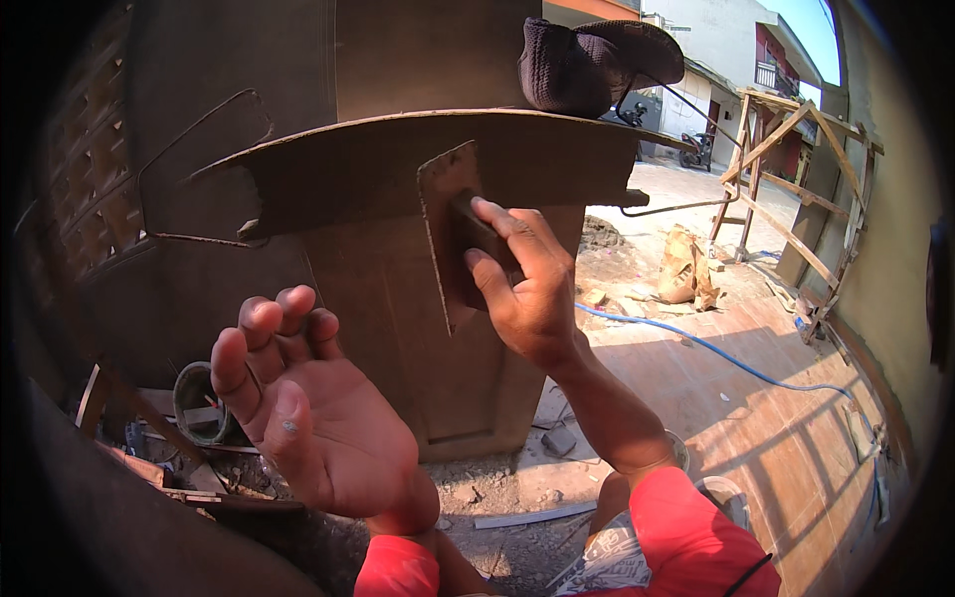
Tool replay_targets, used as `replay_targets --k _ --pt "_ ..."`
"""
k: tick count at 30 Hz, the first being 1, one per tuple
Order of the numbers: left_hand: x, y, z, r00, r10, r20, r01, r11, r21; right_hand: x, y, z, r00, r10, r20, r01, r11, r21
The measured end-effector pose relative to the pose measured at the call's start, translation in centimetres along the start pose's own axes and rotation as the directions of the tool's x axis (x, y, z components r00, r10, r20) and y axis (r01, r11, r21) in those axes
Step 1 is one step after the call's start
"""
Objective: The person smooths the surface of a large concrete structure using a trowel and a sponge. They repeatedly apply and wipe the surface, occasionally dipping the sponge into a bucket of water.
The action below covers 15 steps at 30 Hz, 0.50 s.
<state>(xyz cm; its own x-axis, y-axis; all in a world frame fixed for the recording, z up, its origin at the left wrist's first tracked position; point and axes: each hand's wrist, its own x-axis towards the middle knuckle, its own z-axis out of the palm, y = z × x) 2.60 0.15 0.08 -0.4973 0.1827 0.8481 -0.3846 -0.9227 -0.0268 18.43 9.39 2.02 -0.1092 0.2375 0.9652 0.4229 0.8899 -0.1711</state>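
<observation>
My right hand (522,284) grips the handle of a flat plastering trowel (443,184), its blade held upright in front of the grey plastered pillar (418,378) and the ledge across it (338,164); whether the blade touches them I cannot tell. My left hand (318,418) is empty, palm up with fingers apart and slightly bent, lower left of the trowel. Bent metal rods (199,239) are at both ends of the ledge. A dark cap-like cloth item (567,70) rests on top at the right.
A wooden scaffold (756,149), crumpled brown sack (681,274) and blue hose (716,353) are on the right. A bucket (187,408) and wood scraps sit lower left, a patterned block wall (99,189) at left. Rubble lies below; motorbikes (696,149) stand beyond.
</observation>
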Motion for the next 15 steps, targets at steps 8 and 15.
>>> replay_targets --k 8,15 --pt "1.4 5.0 -2.6 0.958 0.238 -0.157 -0.240 0.971 0.007 2.3 7.5 -7.9 0.917 0.124 -0.380 -0.249 0.921 -0.299" --pt "1.3 8.4 -3.4 0.889 0.403 -0.218 -0.391 0.915 0.095 2.6 1.1 3.6 0.972 0.003 -0.235 -0.083 0.940 -0.331"
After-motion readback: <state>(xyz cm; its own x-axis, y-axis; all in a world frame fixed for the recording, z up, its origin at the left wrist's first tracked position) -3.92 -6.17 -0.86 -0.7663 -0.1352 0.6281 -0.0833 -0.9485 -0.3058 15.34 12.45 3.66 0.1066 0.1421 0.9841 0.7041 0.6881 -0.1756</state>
